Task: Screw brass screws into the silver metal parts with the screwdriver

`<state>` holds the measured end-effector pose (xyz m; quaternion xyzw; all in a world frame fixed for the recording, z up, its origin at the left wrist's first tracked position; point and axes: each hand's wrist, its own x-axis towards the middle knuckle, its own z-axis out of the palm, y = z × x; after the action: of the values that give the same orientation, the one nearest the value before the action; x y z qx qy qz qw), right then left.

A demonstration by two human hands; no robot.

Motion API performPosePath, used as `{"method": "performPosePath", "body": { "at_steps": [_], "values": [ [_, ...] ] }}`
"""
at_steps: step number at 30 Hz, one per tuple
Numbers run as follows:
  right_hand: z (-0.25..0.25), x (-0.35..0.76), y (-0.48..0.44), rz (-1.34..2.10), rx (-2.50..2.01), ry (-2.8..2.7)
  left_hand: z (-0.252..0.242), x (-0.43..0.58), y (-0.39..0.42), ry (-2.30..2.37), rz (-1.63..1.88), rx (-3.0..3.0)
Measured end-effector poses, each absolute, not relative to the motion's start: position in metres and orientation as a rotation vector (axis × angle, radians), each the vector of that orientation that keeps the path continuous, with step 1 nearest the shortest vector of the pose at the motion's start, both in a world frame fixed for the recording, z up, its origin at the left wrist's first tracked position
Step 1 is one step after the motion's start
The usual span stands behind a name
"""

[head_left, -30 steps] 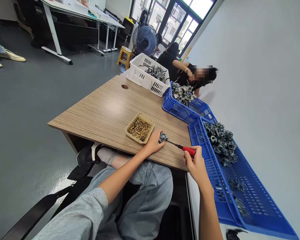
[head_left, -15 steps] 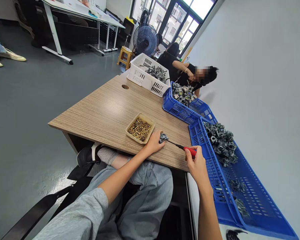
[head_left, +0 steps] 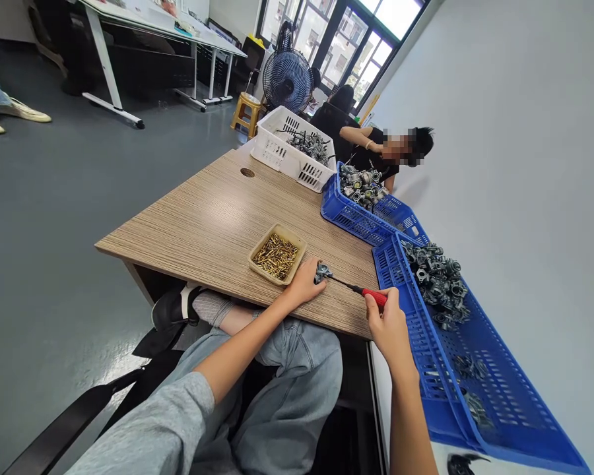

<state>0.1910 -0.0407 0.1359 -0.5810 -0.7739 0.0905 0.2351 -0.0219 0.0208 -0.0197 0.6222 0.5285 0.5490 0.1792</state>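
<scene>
My left hand (head_left: 304,284) is closed around a small grey metal fitting (head_left: 323,271) and rests with it on the wood-grain table (head_left: 193,211). In my right hand (head_left: 387,323) is a screwdriver (head_left: 375,297) with a red and black handle, gripped between thumb and fingers. Its dark shaft points left, and the tip meets the fitting; the exact contact is too small to make out. Just beyond my left hand stands a beige tray (head_left: 256,265) of brass-coloured screws.
Along the right, a blue crate (head_left: 515,396) and a second blue crate (head_left: 351,221) hold metal fittings. A white basket (head_left: 290,161) of metal parts stands at the far end. Behind the crates sits a person in black (head_left: 376,148). A fan (head_left: 288,80) is farther back.
Both hands keep their grips with almost no movement. The seated person's arm and head have shifted slightly.
</scene>
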Motion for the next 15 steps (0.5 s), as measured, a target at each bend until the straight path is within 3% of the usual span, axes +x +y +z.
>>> {"method": "performPosePath", "body": {
  "at_steps": [5, 11, 15],
  "values": [
    [0.137, 0.191, -0.041, 0.115, -1.764, -2.099, -0.020, -0.022, 0.021, 1.493, 1.557, 1.761],
    [0.134, 0.200, -0.039, 0.421, -1.465, -2.150, -0.019, -0.022, 0.019, 1.494, 1.549, 1.756],
    [0.132, 0.200, -0.037, 0.412, -1.457, -2.158, -0.018, -0.022, 0.019, 1.487, 1.556, 1.760]
  ]
}}
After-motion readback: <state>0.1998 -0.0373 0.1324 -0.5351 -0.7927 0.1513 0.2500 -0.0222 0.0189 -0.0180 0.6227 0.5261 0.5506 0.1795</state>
